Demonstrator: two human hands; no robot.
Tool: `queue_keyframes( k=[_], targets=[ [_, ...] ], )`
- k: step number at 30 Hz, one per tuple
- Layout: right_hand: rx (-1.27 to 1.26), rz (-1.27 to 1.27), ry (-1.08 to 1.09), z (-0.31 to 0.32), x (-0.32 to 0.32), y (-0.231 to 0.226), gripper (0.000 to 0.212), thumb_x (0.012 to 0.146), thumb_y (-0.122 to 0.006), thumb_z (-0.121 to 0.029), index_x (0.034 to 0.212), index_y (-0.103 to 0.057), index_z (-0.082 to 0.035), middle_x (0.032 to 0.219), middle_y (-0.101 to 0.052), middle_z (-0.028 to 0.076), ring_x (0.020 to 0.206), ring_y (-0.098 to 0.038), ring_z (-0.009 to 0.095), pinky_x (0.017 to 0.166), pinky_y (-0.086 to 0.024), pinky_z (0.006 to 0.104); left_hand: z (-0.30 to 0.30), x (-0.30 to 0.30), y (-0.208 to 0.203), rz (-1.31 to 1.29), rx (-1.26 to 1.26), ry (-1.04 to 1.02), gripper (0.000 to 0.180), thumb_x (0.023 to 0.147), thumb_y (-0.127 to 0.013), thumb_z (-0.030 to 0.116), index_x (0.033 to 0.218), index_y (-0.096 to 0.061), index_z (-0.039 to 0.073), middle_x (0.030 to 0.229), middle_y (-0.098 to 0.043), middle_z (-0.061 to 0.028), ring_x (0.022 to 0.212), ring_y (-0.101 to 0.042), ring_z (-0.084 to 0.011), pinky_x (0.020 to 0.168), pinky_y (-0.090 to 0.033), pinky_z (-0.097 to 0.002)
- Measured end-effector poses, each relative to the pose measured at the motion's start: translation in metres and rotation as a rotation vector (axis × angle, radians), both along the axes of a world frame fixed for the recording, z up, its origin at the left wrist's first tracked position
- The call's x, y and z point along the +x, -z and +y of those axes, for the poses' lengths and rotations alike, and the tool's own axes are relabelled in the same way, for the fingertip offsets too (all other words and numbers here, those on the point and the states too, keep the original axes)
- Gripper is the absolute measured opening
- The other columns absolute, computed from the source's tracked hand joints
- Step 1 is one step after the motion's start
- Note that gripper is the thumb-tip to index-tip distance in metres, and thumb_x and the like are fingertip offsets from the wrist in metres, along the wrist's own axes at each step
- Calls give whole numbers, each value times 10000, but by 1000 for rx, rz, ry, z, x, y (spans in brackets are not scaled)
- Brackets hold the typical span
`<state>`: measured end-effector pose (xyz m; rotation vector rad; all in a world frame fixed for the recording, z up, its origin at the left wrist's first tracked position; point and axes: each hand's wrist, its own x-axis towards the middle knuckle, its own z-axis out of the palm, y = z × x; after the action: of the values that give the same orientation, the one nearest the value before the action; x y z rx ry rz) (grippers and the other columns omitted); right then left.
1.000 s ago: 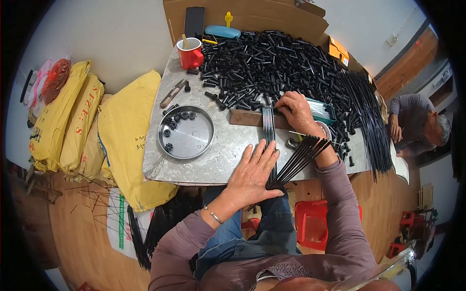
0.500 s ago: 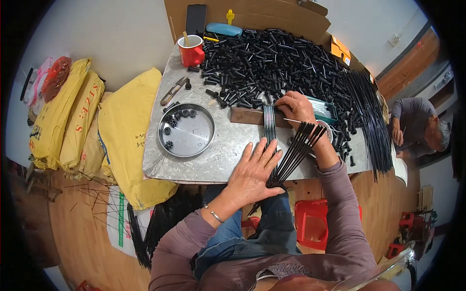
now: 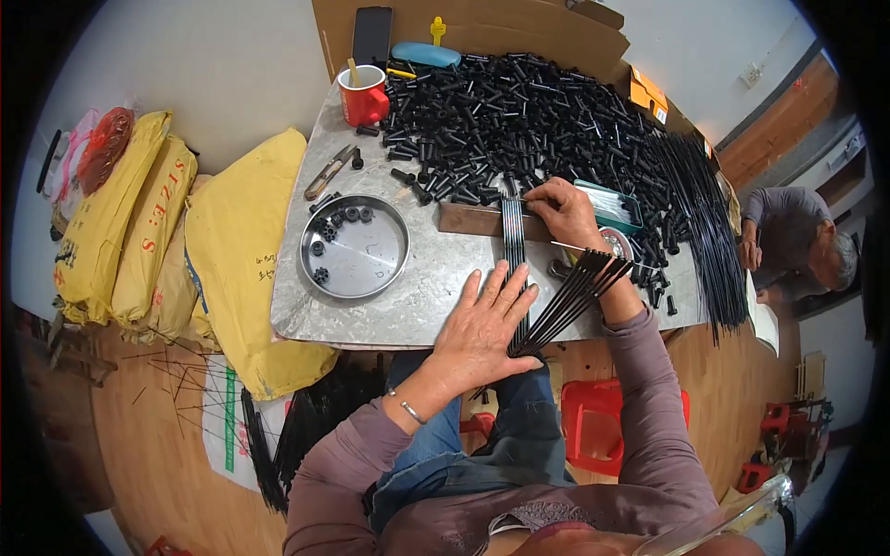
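Observation:
My left hand (image 3: 482, 324) lies flat with fingers spread over thin black rods (image 3: 514, 232), which rest side by side across a brown bar (image 3: 468, 220). Beside its thumb, a bundle of rods with black end caps (image 3: 584, 278) fans out toward my right wrist. My right hand (image 3: 564, 213) is closed, thumb and fingertips together at the far ends of the flat rods; what they pinch is too small to make out. A thin white stick (image 3: 567, 246) crosses near the heel of that hand, partly hidden by the capped rods.
Black bolt-like parts (image 3: 519, 120) are heaped at the back. A round metal tray (image 3: 357, 264) with small black pieces, thread snips (image 3: 329, 173) and a red mug (image 3: 363, 95) stand left. Right are a teal box of white sticks (image 3: 610, 204) and long black rods (image 3: 709, 241). Another person (image 3: 797, 236) sits farther right.
My right hand has shifted slightly down and right, exposing more of the brown bar. The capped rod ends have moved slightly right and down. My left hand stays nearly still.

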<state>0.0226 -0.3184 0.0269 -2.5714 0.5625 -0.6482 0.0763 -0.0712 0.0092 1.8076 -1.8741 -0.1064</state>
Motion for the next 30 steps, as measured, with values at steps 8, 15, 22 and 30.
queue_keyframes(
  k=[8,15,22,30],
  targets=[
    [-16,-112,-49,1,-2,6,174,798,-670,-71,962,-699,-118,869,-619,29,741,-620,198,656,-489,283,-1,0,-1,10,-16,-2,955,718,-643,632,1368,-408,-26,1496,-276,-180,1399,-217,-354,1128,-169,-519],
    [-62,-119,-55,4,2,9,197,805,-650,-40,975,-700,-126,858,-616,25,760,-624,186,657,-492,282,0,3,2,27,-33,-6,954,712,-647,632,1364,-416,-25,1495,-280,-182,1399,-221,-354,1128,-169,-522],
    [16,-134,-121,-6,2,11,225,796,-648,-24,989,-699,-128,853,-612,34,756,-623,178,658,-492,277,1,1,1,34,-39,-7,946,701,-670,614,1368,-414,-5,1478,-310,-177,1389,-236,-353,1125,-178,-518],
    [-138,-103,-121,8,-6,-1,209,817,-634,12,990,-698,-88,851,-613,53,742,-616,182,627,-486,276,1,1,2,36,-45,8,939,693,-689,596,1375,-406,14,1477,-313,-167,1387,-235,-352,1125,-181,-513]
  ],
)
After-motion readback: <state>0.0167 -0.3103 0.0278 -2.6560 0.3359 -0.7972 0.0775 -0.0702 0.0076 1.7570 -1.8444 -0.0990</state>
